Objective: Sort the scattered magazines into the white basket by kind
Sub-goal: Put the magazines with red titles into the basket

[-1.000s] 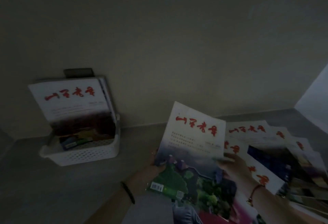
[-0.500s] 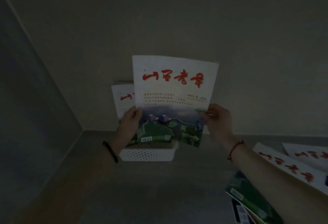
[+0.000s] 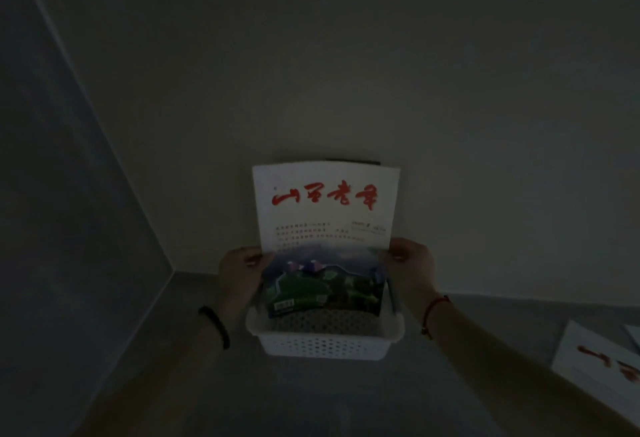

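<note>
A magazine with a white cover, red brush title and a green landscape picture stands upright, its lower edge inside the white perforated basket against the wall. My left hand grips its left edge and my right hand grips its right edge, both at mid-height. Other magazines behind it in the basket are hidden; only a dark top edge shows above it.
More white magazines with red titles lie on the floor at the far right. A wall stands right behind the basket and a darker wall closes the left side, forming a corner. The room is dim.
Both hands have carried the magazine from the pile on the right to the basket and lowered it, so its bottom edge now sits inside the basket.
</note>
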Demonstrator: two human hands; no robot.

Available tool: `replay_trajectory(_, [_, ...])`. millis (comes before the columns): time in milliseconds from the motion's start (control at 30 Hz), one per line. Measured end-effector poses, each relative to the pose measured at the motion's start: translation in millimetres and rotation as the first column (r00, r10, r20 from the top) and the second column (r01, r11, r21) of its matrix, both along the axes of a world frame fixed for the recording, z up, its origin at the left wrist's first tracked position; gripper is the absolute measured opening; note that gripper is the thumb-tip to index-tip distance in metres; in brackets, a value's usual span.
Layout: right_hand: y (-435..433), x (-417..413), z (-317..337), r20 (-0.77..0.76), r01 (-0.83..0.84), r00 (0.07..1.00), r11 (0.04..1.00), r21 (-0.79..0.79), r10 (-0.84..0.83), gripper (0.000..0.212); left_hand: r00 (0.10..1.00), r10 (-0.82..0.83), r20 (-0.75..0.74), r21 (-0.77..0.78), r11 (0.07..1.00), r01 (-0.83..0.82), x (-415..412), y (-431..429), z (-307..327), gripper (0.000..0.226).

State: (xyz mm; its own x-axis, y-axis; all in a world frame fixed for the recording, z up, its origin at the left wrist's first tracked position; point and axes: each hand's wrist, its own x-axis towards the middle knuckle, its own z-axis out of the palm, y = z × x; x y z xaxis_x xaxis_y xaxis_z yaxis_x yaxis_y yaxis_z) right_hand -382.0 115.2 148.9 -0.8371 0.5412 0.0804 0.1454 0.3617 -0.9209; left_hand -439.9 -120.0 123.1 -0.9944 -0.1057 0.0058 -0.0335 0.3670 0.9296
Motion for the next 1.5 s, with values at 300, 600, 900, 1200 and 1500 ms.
replay_trajectory(300, [0,-14,-29,0.153,0.015,0.988,0.999,0.042,-0.021,0.035,0.999,0.047,-0.020,-0.187,0.981,-0.050,-10,-8,-26,0.026])
replay_trajectory(600, [13,-11,-34,0.273,-0.039,0.962,0.993,0.108,0.008,0.016,0.992,0.126,-0.018,-0.199,0.972,-0.127,-8,2,-24,0.034])
replay_trajectory(900, [56,80,-60,0.214,-0.083,0.971,0.991,-0.108,0.105,0.011,0.979,-0.202,-0.027,-0.041,0.979,0.201,60,58,-9,0.025])
replay_trajectory(1200, [152,220,-82,0.295,0.083,0.954,0.992,-0.091,-0.053,0.016,0.877,-0.452,0.161,0.222,0.883,0.414,164,201,-53,0.014])
replay_trajectory(1500, [265,316,-92,0.499,0.349,0.833,0.927,-0.140,-0.238,0.033,0.697,-0.606,0.383,0.050,0.768,0.639,224,317,-89,0.051])
